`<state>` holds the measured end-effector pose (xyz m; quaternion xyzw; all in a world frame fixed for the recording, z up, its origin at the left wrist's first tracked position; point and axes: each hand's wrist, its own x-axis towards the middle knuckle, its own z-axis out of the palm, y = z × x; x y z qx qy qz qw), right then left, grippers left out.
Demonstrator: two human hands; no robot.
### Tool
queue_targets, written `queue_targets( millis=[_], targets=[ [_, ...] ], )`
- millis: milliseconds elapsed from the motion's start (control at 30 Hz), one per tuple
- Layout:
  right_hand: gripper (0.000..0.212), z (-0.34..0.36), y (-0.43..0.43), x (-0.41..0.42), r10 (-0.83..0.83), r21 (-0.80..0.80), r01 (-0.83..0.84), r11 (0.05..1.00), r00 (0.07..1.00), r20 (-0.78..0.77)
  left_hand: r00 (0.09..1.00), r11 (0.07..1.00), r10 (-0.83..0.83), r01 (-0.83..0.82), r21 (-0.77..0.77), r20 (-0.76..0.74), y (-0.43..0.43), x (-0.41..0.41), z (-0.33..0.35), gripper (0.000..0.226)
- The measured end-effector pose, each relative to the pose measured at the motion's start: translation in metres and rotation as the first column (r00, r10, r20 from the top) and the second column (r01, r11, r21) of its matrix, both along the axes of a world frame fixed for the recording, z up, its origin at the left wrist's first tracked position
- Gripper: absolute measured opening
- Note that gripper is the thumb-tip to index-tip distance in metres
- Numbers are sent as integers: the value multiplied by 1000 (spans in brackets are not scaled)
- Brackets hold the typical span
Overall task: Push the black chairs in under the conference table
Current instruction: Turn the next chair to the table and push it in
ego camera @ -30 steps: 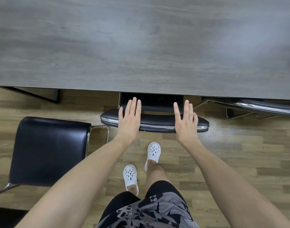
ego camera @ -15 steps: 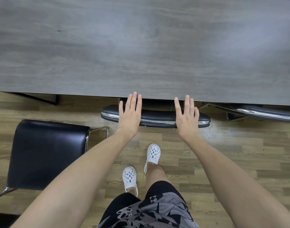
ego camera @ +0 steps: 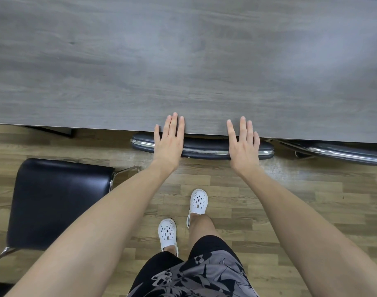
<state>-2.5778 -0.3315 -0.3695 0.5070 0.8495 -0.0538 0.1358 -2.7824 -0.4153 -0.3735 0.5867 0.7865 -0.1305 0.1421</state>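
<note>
A black chair [ego camera: 204, 147] stands straight ahead, its seat hidden beneath the grey wood-grain conference table [ego camera: 183, 61]; only the top of its backrest with a chrome strip shows at the table's edge. My left hand [ego camera: 169, 142] lies flat on the backrest's left part, fingers stretched out over the table edge. My right hand [ego camera: 243, 144] lies flat on the right part in the same way. Neither hand grips anything. A second black chair [ego camera: 59, 200] stands out on the floor at the left, its whole seat exposed.
A third chair's backrest [ego camera: 337, 154] shows at the table edge on the right. The floor is wood-look planks [ego camera: 301, 200]. My two feet in white clogs [ego camera: 197, 201] stand just behind the middle chair. A dark table leg [ego camera: 55, 130] shows at the left under the edge.
The middle chair has slid forward under the table, so its seat no longer shows. Both flat hands moved forward with the backrest, and I stepped closer to the table.
</note>
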Motion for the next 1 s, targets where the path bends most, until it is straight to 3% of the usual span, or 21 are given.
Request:
queue_targets(
  millis=[367, 533, 700, 1000],
  targets=[
    [111, 0, 14, -1, 10, -18, -10, 1000, 1000, 26, 1000, 1000, 9, -9, -18, 1, 11, 0, 2, 136],
    [109, 2, 13, -1, 9, -33, -9, 999, 1000, 20, 1000, 999, 5, -4, -49, 25, 12, 0, 9, 127],
    [118, 1, 7, 0, -8, -62, 13, 998, 996, 83, 995, 997, -7, 15, -80, 96, 10, -3, 18, 128],
    [101, 21, -68, -6, 27, -64, -24, 998, 999, 45, 984, 998, 69, -70, -1, 164, -53, 24, 43, 99]
  ],
)
